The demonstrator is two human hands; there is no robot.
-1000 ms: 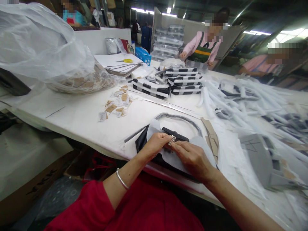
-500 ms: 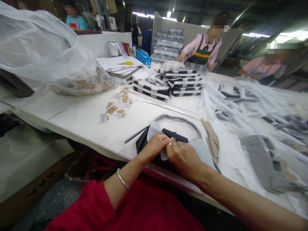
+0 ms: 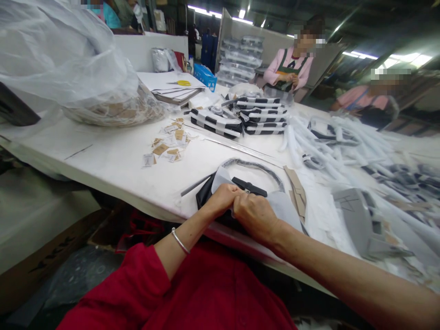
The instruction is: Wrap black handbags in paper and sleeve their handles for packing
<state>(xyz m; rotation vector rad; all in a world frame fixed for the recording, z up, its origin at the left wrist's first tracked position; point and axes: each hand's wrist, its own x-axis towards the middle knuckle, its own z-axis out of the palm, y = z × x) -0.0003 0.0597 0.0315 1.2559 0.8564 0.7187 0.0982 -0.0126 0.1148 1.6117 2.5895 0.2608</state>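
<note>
Both hands have drawn together since a second ago: the right hand (image 3: 256, 215) has slid left across the white wrapping sheet (image 3: 287, 208) and now covers the small metal clasp that showed between the fingers before. The left hand (image 3: 223, 199) and the right hand touch knuckle to knuckle, fingers curled shut at the near end of the black strap (image 3: 250, 187). What the fingertips pinch is hidden. The black bag (image 3: 205, 197) lies flat at the near edge of the table (image 3: 113, 160), mostly under the wrapping sheet, with its grey handle loop (image 3: 256, 166) arching away behind the strap. Cardboard pieces (image 3: 296, 191) lie just beside the sheet on the right. Loose paper tags (image 3: 168, 146) are scattered farther back on the left. A stack of striped bags (image 3: 263, 114) stands well beyond them. A large clear plastic bag (image 3: 62, 59) fills the far left. A co-worker in a pink top (image 3: 292, 64) stands at the far end, hands held together.
</note>
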